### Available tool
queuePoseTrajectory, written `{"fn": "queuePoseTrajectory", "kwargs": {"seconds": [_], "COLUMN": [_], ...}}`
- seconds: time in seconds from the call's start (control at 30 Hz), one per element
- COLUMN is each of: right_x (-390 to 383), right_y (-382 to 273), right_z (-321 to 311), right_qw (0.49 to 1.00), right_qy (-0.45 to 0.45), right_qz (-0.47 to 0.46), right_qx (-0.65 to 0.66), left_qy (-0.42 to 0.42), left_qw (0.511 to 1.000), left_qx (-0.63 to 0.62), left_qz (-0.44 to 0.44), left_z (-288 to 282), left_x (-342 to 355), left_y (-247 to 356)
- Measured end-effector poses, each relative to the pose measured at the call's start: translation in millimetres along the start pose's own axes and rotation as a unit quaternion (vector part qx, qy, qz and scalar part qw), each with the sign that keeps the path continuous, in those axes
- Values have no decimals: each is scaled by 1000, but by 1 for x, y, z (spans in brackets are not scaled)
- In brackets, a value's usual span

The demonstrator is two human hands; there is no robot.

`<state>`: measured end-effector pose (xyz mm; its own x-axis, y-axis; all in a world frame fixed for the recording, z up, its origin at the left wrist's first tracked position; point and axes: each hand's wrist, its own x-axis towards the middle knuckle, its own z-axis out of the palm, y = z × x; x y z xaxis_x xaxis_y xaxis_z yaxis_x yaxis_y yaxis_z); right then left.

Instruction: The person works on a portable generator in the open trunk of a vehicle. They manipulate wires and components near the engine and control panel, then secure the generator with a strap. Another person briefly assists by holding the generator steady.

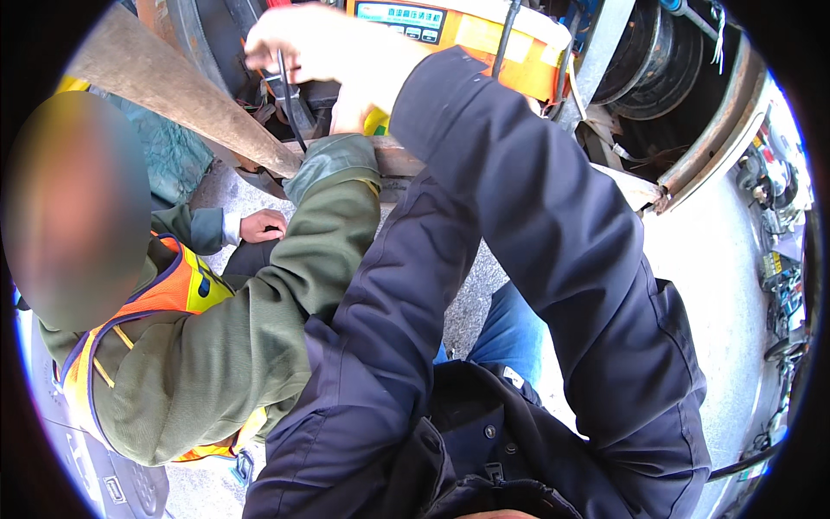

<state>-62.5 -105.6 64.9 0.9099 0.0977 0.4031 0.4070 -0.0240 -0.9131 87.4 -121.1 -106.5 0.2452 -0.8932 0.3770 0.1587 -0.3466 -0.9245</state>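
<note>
My right hand point(324, 45) reaches across to the upper left, its fingers bent around a thin black cable point(286, 91). The cable hangs from the fingers toward a rusty metal frame bar point(194, 91). My left forearm point(402, 259) passes beneath my right sleeve point(527, 156), so my left hand is hidden. Just below my right hand, a co-worker's hand point(348, 114) shows past a grey-green cuff, largely covered. Right of my hand stands an orange machine point(510, 59) with a blue control panel point(400, 19).
A co-worker in a green top and orange vest point(164, 285) crouches close on my left, the other hand point(263, 226) low. Black wheel rims point(661, 65) and a curved metal fender point(722, 130) are at upper right. Assorted parts point(782, 259) line the far right.
</note>
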Motion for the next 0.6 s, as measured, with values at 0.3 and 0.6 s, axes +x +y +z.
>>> {"fn": "queuePoseTrajectory", "kwargs": {"seconds": [0.3, 0.6], "right_x": [37, -26], "right_y": [-83, -16], "right_z": [-33, -7], "right_qw": [953, 874], "right_qy": [120, -156], "right_qz": [65, 102], "right_qx": [272, -449], "left_qy": [22, 11], "left_qw": [998, 998], "left_qx": [51, -56], "left_qz": [20, 27], "left_z": [6, -7], "left_x": [11, 4], "left_y": [-1, -2]}}
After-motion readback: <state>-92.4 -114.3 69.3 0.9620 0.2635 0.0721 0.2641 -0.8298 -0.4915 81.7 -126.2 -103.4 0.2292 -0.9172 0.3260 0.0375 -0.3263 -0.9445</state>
